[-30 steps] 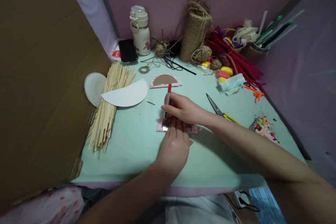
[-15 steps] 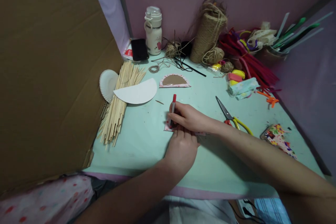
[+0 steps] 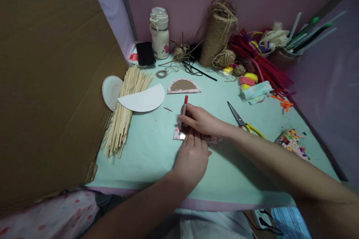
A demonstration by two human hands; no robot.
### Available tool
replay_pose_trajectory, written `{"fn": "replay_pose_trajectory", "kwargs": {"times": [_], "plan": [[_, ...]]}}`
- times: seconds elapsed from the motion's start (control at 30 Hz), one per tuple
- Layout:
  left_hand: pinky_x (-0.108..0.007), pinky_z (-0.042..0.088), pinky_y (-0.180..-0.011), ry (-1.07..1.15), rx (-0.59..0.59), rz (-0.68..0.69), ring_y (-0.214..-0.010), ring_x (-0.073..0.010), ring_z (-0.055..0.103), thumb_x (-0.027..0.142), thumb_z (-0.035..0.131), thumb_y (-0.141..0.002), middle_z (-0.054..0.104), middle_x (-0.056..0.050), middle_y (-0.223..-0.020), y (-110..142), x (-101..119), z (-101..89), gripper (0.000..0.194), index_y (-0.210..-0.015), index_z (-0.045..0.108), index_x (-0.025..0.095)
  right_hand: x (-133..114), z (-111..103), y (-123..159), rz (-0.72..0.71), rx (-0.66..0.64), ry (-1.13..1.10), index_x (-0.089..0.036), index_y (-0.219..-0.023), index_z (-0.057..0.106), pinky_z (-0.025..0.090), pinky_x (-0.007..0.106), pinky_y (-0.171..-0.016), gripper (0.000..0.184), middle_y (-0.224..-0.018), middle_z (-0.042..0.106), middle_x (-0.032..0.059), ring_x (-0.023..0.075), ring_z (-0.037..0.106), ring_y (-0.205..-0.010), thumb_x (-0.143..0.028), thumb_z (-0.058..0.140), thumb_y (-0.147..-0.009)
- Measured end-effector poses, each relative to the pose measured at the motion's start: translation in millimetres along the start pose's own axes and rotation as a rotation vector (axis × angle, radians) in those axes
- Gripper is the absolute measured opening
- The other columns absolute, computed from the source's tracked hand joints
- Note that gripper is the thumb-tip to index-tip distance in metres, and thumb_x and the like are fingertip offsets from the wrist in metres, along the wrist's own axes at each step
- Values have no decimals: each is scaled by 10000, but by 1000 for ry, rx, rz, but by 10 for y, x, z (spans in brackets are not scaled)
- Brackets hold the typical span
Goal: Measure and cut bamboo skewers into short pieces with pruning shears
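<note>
A grey marker pen with a red end (image 3: 185, 106) stands nearly upright in my right hand (image 3: 200, 120), fingers wrapped round it. Its lower end touches a pink dotted piece (image 3: 176, 134) with a shiny patch, lying on the table and mostly covered by my hands. Flat on this piece rest the stretched fingers of my left hand (image 3: 193, 157). Just beyond is a half-circle of brown cardboard (image 3: 183, 85) with a folded pink dotted edge. To the right lie scissors (image 3: 238, 116) with yellow handles.
A white half-circle (image 3: 143, 99) lies across a bundle of thin sticks (image 3: 123, 127), beside a white paper plate (image 3: 110, 91). At the back stand a bottle (image 3: 160, 39) and a twine spool (image 3: 215, 33). A cardboard wall (image 3: 56, 82) borders the left side.
The whole view has shifted slightly. The marker's lower end has moved a little up along the pink dotted piece, showing more of its shiny patch. My left hand still presses on it.
</note>
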State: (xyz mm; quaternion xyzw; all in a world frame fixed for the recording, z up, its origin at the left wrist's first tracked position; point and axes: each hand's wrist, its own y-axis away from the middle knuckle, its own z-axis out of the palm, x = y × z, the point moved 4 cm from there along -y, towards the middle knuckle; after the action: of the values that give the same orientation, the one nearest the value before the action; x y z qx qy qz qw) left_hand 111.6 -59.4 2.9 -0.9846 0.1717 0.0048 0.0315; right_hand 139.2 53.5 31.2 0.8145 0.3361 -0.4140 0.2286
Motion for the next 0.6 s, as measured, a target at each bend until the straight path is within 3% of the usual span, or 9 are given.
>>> {"fn": "replay_pose_trajectory", "kwargs": {"times": [0.33, 0.6], "plan": [[-386, 378, -1093, -13, 42, 1, -1294, -312, 488, 400, 506, -929, 533, -267, -1346, 8, -3, 33, 563, -1291, 545, -29, 209, -158, 67, 64, 174, 19, -200, -838, 487, 419, 283, -631, 152, -727, 606, -10, 150, 536, -655, -344, 505, -883], [-384, 394, -1073, -22, 63, 3, -1281, -312, 502, 385, 476, -946, 530, -268, -1345, 20, -13, 48, 527, -1282, 564, -11, 418, -233, 289, 159, 334, -116, -204, -857, 484, 423, 279, -600, 188, -697, 617, -10, 160, 572, -640, -386, 526, -875]]}}
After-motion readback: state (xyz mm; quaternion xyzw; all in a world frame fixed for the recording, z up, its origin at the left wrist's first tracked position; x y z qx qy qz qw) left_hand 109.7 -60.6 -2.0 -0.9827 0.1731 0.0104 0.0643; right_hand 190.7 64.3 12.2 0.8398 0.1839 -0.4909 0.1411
